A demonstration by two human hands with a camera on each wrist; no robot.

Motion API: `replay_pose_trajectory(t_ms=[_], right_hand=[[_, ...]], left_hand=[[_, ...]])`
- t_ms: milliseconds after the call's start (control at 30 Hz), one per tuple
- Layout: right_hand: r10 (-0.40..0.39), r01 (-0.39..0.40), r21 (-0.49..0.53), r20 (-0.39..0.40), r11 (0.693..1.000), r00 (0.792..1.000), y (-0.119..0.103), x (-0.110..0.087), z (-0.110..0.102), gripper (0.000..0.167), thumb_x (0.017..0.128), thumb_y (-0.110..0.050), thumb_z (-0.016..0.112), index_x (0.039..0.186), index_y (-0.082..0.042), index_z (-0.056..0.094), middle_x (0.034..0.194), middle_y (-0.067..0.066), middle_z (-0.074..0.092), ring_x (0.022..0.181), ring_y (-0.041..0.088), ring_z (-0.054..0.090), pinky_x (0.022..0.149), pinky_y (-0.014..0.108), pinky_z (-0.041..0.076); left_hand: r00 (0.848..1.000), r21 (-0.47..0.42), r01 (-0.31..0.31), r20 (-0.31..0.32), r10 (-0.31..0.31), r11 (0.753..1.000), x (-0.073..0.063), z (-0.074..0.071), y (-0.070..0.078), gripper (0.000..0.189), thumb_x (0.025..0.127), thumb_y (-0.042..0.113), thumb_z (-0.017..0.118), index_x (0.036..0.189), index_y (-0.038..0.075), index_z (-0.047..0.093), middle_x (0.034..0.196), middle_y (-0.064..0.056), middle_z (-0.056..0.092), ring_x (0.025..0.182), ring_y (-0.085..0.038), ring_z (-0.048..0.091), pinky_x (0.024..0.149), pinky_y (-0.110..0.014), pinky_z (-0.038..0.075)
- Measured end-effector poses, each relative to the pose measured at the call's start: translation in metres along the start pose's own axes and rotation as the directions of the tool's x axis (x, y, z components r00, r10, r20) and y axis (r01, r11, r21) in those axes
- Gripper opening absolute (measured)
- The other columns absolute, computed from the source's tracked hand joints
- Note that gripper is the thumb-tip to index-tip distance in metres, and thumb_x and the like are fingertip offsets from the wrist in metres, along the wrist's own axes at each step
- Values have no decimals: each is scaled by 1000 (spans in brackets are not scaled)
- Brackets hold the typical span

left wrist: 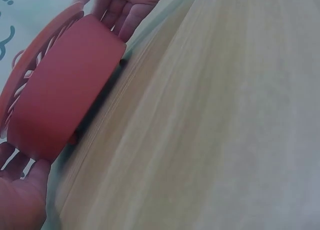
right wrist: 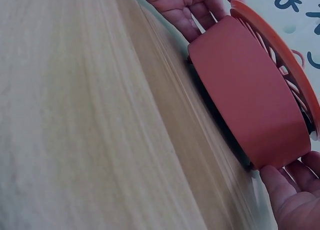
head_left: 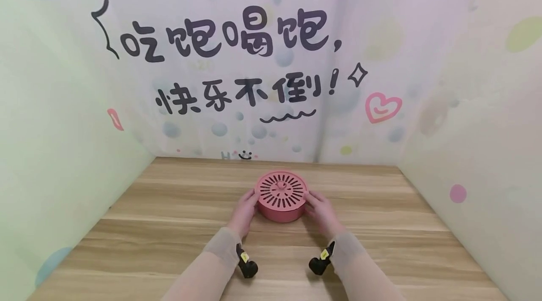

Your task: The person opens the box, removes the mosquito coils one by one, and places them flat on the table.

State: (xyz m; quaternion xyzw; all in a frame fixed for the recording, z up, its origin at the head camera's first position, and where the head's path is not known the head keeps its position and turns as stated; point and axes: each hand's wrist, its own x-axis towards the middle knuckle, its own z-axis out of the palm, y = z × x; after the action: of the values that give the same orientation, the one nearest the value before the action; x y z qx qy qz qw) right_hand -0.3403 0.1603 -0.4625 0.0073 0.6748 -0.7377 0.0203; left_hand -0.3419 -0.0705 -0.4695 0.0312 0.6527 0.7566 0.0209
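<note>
A round pink mosquito coil holder (head_left: 281, 214) with a slotted lid (head_left: 275, 194) is at the middle of the wooden table. A small loop stands up from the lid's centre. My left hand (head_left: 244, 211) grips the holder's left side, and my right hand (head_left: 322, 214) grips its right side. In the left wrist view, the thumb and fingers of the left hand (left wrist: 22, 195) bend around the smooth red-pink wall (left wrist: 70, 85). Short feet show under the holder (right wrist: 250, 95) in the right wrist view; whether they touch the table I cannot tell.
The wood-grain table (head_left: 169, 225) ends at a back wall (head_left: 254, 136) with dark Chinese lettering and a pink heart. Pale side panels (head_left: 63, 127) close off the left and right. Black wrist cameras (head_left: 247, 265) hang from both sleeves.
</note>
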Motion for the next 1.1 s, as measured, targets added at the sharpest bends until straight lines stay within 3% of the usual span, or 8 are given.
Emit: replay_pose_trajectory(t_ms=[400, 567, 933, 1100], right_hand=[[-10, 10, -8, 24, 1000, 1000, -1, -18, 1, 57, 100, -23, 51, 143, 11, 33, 148, 26, 34, 134, 40, 37, 108, 49, 35], [-6, 7, -37, 22, 999, 1000, -1, -26, 0, 59, 100, -26, 52, 143, 10, 33, 147, 26, 36, 133, 39, 39, 107, 48, 38], [-3, 3, 2, 14, 1000, 1000, 4, -41, -2, 58, 97, -24, 57, 140, 10, 38, 142, 27, 42, 127, 40, 46, 104, 46, 41], [11, -11, 3, 33, 1000, 999, 4, -50, -2, 62, 96, -28, 59, 141, 9, 37, 143, 26, 41, 128, 38, 46, 103, 45, 42]], left_hand=[[999, -36, -27, 19, 28, 999, -15, -1, -2, 52, 103, 23, 43, 145, -6, 34, 151, -23, 31, 139, -36, 30, 112, -49, 28], [1000, -24, -15, 25, 16, 1000, -25, -1, 0, 51, 103, 23, 44, 145, -5, 34, 151, -22, 31, 138, -35, 31, 112, -48, 29], [999, -3, 35, 24, -35, 999, -47, -3, 3, 54, 102, 26, 47, 146, -2, 35, 150, -21, 34, 137, -34, 34, 111, -46, 32], [999, -11, 36, 20, -36, 999, -57, -2, 5, 55, 102, 24, 46, 146, -7, 30, 151, -24, 29, 137, -36, 32, 111, -48, 30]])
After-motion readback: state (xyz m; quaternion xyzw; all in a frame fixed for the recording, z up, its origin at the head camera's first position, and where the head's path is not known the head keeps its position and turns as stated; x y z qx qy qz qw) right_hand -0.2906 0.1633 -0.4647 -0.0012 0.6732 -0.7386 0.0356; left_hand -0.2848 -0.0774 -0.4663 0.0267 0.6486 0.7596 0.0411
